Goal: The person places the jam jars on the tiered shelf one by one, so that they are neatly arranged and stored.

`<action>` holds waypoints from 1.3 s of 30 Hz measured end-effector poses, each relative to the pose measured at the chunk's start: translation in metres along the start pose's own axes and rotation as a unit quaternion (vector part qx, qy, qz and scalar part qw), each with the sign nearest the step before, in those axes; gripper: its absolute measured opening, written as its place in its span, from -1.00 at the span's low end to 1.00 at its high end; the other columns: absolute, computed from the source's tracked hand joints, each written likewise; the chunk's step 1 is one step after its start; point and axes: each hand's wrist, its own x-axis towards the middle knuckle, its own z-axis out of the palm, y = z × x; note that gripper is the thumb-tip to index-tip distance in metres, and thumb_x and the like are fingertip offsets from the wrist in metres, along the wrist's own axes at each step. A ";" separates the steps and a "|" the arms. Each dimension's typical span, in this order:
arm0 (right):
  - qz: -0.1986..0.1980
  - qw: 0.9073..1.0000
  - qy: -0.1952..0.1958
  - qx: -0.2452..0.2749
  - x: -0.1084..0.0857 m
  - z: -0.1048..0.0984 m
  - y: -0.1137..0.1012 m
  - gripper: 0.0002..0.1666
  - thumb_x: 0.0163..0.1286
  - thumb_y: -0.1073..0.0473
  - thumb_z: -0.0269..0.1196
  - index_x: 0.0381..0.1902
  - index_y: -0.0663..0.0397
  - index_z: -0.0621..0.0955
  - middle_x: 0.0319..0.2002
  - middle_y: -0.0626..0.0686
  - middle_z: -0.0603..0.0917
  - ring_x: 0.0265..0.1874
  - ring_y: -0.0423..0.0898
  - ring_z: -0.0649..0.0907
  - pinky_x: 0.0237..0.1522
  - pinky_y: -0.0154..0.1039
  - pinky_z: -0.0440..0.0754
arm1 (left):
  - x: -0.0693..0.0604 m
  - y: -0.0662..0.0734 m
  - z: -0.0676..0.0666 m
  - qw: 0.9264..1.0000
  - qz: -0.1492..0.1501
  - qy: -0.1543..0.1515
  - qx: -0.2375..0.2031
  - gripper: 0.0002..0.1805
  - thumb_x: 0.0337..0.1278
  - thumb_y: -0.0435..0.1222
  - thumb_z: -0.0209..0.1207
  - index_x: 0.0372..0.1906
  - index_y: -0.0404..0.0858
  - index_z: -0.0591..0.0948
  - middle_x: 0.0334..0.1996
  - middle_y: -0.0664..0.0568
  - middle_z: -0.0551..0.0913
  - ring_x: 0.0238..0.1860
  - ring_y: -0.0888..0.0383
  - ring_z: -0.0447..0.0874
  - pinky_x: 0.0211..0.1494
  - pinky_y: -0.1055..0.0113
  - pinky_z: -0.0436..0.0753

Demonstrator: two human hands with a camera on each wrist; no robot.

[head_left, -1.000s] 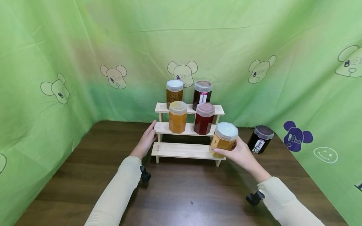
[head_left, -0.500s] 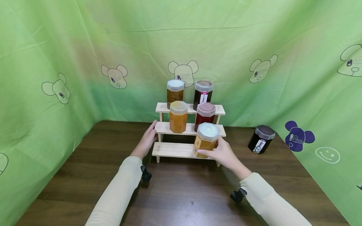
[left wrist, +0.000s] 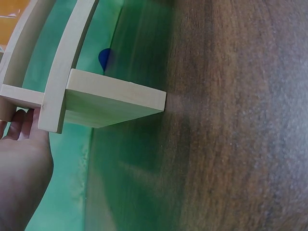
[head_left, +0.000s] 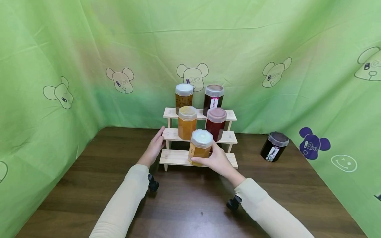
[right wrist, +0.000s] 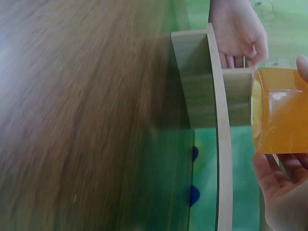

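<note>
A three-tier wooden stand (head_left: 175,157) is at the middle of the table. My left hand (head_left: 154,150) holds its left end at the middle tier; in the left wrist view, the fingers (left wrist: 24,126) bend behind the wood. My right hand (head_left: 218,160) grips an octagonal jar (head_left: 198,152) with orange-yellow contents and a pale lid, over the bottom tier. The right wrist view shows a gap between this jar's base and the shelf board. On the middle tier stand an orange jar (head_left: 187,127) and a dark red jar (head_left: 215,127).
The top tier bears a brown speckled jar (head_left: 184,100) and a dark jar (head_left: 212,100) with a pink-and-white label. Another dark jar (head_left: 274,148) stands on the brown table (head_left: 190,205) at the right. Behind hangs a green printed cloth (head_left: 143,46).
My right hand has carried the yellow jar leftward along the bottom tier, from its right end to near its middle. The left hand has stayed on the stand.
</note>
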 end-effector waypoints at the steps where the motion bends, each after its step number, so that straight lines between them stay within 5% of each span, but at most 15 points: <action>1: -0.002 1.000 -0.002 0.004 0.001 0.003 -0.001 0.04 -0.03 0.03 0.64 0.37 0.00 0.38 0.20 0.05 0.58 0.18 -0.01 0.55 0.22 0.03 0.52 | 0.000 0.000 0.000 1.000 0.001 -0.001 -0.001 -0.37 0.56 -0.27 -0.36 0.64 -0.07 -0.04 0.60 0.03 -0.10 0.56 0.06 -0.08 0.53 0.03 0.15; 15: 0.018 1.000 -0.017 0.018 0.015 0.036 -0.003 0.02 -0.03 -0.02 0.64 0.35 0.01 0.41 0.19 0.00 0.59 0.13 -0.06 0.59 0.16 -0.03 0.58 | 0.000 0.001 -0.001 1.000 -0.003 -0.004 -0.002 -0.38 0.57 -0.26 -0.34 0.64 -0.05 -0.05 0.60 0.04 -0.10 0.55 0.06 -0.07 0.53 0.05 0.13; 26: 0.040 0.999 -0.014 0.005 0.019 0.043 0.001 -0.04 -0.04 -0.04 0.64 0.28 0.04 0.46 0.11 0.02 0.64 0.07 -0.07 0.62 0.14 -0.05 0.59 | -0.017 0.032 0.003 1.000 -0.021 -0.020 0.010 -0.38 0.56 -0.34 -0.36 0.63 -0.19 -0.08 0.60 -0.07 -0.14 0.56 -0.02 -0.10 0.52 0.03 0.15; 33: 0.039 0.999 -0.018 -0.005 0.019 0.045 0.002 0.00 -0.05 -0.07 0.64 0.31 0.05 0.45 0.16 0.02 0.62 0.11 -0.06 0.60 0.18 -0.03 0.56 | -0.003 0.007 -0.001 1.000 -0.014 -0.012 -0.003 -0.38 0.58 -0.27 -0.37 0.64 -0.09 -0.08 0.61 0.00 -0.15 0.56 0.01 -0.12 0.53 0.04 0.11; 39: 0.050 0.998 -0.024 0.003 0.018 0.044 0.001 0.01 -0.02 -0.08 0.62 0.34 0.04 0.43 0.20 0.02 0.59 0.15 -0.05 0.59 0.21 -0.02 0.54 | -0.001 0.000 0.000 1.000 -0.003 -0.002 0.006 -0.38 0.57 -0.23 -0.35 0.64 -0.04 -0.05 0.60 0.05 -0.10 0.56 0.05 -0.08 0.53 0.04 0.14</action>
